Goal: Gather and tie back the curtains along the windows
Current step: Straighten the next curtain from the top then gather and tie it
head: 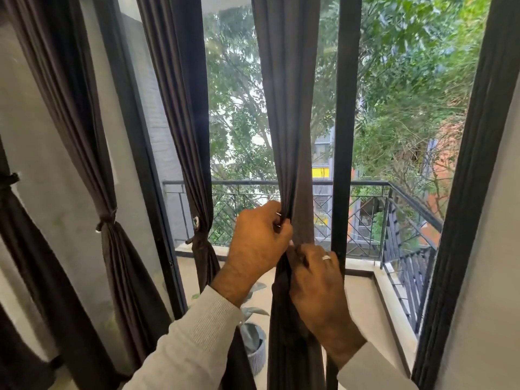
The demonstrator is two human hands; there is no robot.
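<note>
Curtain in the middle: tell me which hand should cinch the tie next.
Probably the right hand: it pinches the gathered curtain at the bunch point, lower down, while the left hand grips the folds above.

I see the dark grey curtain (289, 114) hanging in front of the middle pane, bunched into a narrow column at mid-height. Left of it, two matching curtains (194, 164) (92, 164) hang already cinched with ties.

left hand (257, 243): fingers curled, pinching the gathered curtain (289, 108) from its left side | right hand (316, 280): just below, gripping the same bunch from the right, ring on one finger | both forearms sleeved, reaching upward
</note>
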